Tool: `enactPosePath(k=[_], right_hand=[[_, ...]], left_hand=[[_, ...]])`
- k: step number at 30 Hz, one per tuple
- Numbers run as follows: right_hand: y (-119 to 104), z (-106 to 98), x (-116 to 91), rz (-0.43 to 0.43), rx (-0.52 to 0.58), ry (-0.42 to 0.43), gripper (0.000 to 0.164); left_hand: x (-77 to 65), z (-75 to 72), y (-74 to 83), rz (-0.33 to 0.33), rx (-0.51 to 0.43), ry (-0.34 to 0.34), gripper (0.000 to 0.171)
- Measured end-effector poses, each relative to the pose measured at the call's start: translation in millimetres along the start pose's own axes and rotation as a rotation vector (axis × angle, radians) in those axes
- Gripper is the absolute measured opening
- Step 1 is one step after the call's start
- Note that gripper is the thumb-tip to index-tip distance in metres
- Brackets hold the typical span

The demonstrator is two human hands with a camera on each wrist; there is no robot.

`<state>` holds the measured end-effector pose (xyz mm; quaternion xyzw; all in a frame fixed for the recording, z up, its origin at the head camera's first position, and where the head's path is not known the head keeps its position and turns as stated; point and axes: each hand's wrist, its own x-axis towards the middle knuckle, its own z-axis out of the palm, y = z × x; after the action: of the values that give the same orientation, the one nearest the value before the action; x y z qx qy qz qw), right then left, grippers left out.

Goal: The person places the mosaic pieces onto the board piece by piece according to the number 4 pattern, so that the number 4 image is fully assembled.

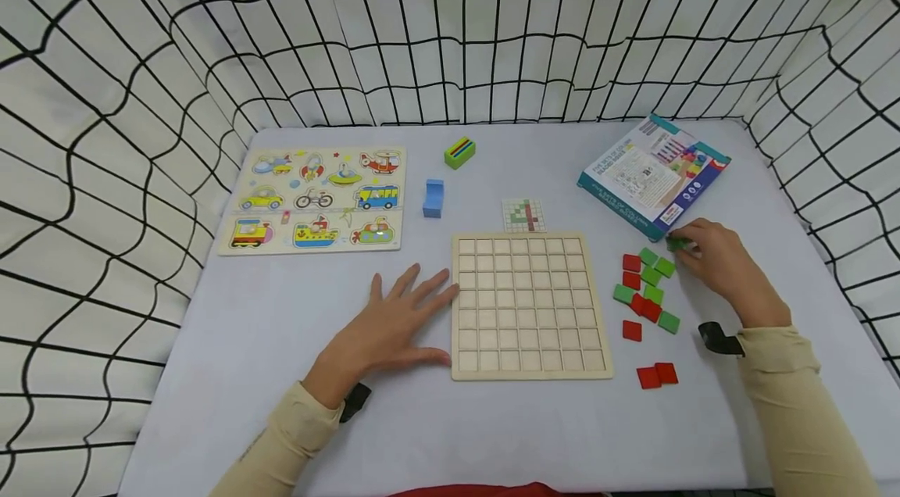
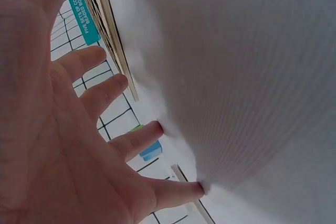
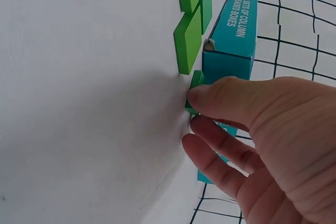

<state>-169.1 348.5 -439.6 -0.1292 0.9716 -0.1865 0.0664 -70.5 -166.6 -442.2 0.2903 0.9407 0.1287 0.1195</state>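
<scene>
My left hand (image 1: 383, 329) is spread on the white table, its fingertips and thumb right at the left edge of a wooden grid board (image 1: 530, 381). The board's square cells hold no tiles. By the near corner of the box, my right hand (image 1: 724, 266) pinches a green square tile (image 3: 195, 94) between thumb and fingers, low over the table. Left of that hand lies a loose group of green tiles (image 1: 667, 322) and red tiles (image 1: 632, 331). Nearer the front are two more red tiles (image 1: 648, 378). A small grid card (image 1: 523, 215) with green and red squares touches the board's far edge.
The teal and white box (image 1: 654, 173) lies at the back right. A vehicle picture puzzle board (image 1: 316, 200) is at the back left. Between them are a blue block (image 1: 433, 198) and a green striped block (image 1: 460, 153). Black netting (image 1: 450, 36) surrounds the table.
</scene>
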Motion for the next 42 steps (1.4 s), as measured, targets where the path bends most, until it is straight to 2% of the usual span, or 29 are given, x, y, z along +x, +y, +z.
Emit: enactPosePath(k=[6,13,18,23,32,38,42], right_hand=[[1.4,-1.0,0.0,-0.027,-0.023,-0.028,0.033],[1.0,-10.5,-7.3,-0.081,-0.027,-0.031,0.031],[-3.9,-15.5,-14.7,-0.127,-0.008,-0.044,0.032],[-26.4,-20.9,-13.3,-0.247,-0.024,0.018,0.032],[-71.3,-29.2,13.1,-0.390,0.011,0.065,0.030],[-95.4,-26.8,29.7,-0.430,0.040,0.035,0.031],[-110.0,-14.4,39.3,-0.457,0.081,-0.003,0.030]], left_hand=[[-1.3,8.0,4.0,-0.011,0.031,-0.004,0.097],[-0.3,10.0,7.5,0.011,0.074,0.039,0.101],[0.4,7.9,11.0,0.003,0.079,0.013,0.102],[0.5,6.3,12.6,-0.006,0.088,-0.005,0.102],[3.2,4.9,12.8,-0.028,0.070,-0.038,0.102],[3.4,5.2,12.6,-0.033,0.062,-0.042,0.102],[2.3,6.5,11.7,-0.035,0.060,-0.046,0.102]])
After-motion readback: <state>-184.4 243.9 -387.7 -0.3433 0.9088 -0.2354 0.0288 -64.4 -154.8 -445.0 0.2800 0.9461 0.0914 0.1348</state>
